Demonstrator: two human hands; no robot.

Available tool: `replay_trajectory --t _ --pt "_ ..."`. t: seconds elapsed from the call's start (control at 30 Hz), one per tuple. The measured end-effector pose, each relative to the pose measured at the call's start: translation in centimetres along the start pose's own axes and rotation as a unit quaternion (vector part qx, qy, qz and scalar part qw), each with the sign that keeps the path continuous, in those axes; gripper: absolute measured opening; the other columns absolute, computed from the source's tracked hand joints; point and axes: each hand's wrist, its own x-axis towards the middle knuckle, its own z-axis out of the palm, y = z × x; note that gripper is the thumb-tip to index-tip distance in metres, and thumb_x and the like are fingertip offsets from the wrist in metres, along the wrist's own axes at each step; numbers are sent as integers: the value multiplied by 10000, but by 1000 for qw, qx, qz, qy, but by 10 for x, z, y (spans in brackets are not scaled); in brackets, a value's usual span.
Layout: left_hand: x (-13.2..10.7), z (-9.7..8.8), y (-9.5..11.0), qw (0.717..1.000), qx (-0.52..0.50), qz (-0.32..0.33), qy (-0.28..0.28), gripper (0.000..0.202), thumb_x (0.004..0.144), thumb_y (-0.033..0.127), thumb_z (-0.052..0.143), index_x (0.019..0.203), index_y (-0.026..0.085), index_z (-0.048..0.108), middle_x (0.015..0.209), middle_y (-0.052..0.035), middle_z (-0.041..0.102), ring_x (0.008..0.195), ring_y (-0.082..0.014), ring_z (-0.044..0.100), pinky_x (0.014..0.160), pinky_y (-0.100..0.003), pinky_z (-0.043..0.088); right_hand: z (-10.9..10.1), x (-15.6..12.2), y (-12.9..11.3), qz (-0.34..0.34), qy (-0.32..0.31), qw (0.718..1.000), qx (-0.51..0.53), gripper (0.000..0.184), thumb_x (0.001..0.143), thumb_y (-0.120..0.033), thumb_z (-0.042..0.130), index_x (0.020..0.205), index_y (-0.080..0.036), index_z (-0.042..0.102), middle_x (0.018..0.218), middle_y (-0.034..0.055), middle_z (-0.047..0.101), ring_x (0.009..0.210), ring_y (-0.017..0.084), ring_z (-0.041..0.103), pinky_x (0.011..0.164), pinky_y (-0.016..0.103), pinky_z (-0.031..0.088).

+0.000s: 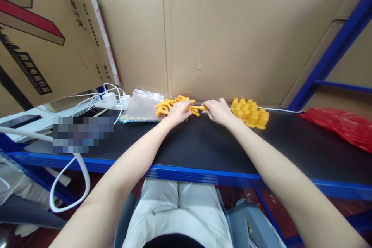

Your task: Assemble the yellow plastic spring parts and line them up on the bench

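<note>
1. I have a black work surface (200, 143) in front of me, bounded on the near side by a blue rail (203, 173) and at the back by an upright cardboard panel (232, 38). Both hands work close to that panel.
2. For room to move, I see a broad stretch of black between the two forearms, reaching to the rail, and another on the right, between the yellow cylinders (250, 112) and the red plastic bag (340, 124).
3. On the left my margin is tighter: a clear plastic bag (141, 108) lies just beside the yellow pile (167, 104), with white chargers (109, 100) and looping cables beyond it.
4. A pixelated patch covers something near the left front edge; I can't make it out. The red bag runs out of frame. The left hand hides part of the pile, and a small dark bit below it is too small to identify.
5. The slim yellow piece (199, 107) spans the gap between the hands, just right of the pile.
6. The left hand (180, 111) has its fingers bent and closed on the piece's left end; their tips are partly hidden.
7. The right hand (217, 111) pinches the other end, fingers together, near the cylinders.
</note>
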Motion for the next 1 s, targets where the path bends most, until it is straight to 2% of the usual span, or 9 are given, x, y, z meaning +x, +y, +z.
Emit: replay_trajectory --t 0.13,0.3,0.37,0.5,0.63,0.9,1.0 --pt "3 -1 4 997 -57 -59 9 312 725 177 565 1033 172 620 944 -58 677 870 -192 609 810 -321 460 -2 0 -2 -11 35 998 -41 157 894 -222 440 948 -156 572 906 81 648 855 216 526 727 333 201" --pt "2 -1 5 971 -170 -146 -79 203 753 245 534 877 143 659 709 -35 646 652 -139 582 649 -277 452 -5 1 -4 -28 91 990 -102 204 881 -108 365 961 -168 544 945 87 622 898 222 498 768 362 205" --pt "0 -2 2 971 -165 -153 -78 211 755 266 536 874 148 665 702 -36 642 658 -143 581 653 -279 445 -5 0 -2 -29 95 990 -102 198 874 -107 365 961 -162 534 957 93 613 895 220 496 777 359 217" --pt "-4 -6 -2 989 -51 -138 -14 285 735 291 572 981 176 659 770 -54 662 760 -195 601 721 -318 445 -1 -4 7 -2 67 996 -63 157 880 -212 413 967 -146 526 940 102 610 879 222 506 777 344 250" --pt "-5 -10 -3 991 34 -130 3 329 784 334 537 1073 214 639 874 -70 684 827 -227 618 749 -342 451 3 -6 14 70 23 996 -42 232 860 -330 459 966 -144 549 992 119 603 934 250 511 776 352 285" --pt "-6 -7 -16 984 75 -158 38 355 843 177 424 1142 238 606 988 -77 688 915 -226 623 814 -345 447 2 -7 27 212 -48 976 -30 327 831 -410 471 956 -143 611 1047 146 613 988 277 546 786 370 370" --pt "-7 -5 -17 985 75 -147 44 363 832 139 413 1122 237 607 1066 -75 662 962 -223 605 839 -342 441 2 -7 34 260 -101 960 -9 348 828 -408 480 993 -135 618 1027 152 637 987 292 569 798 389 388"
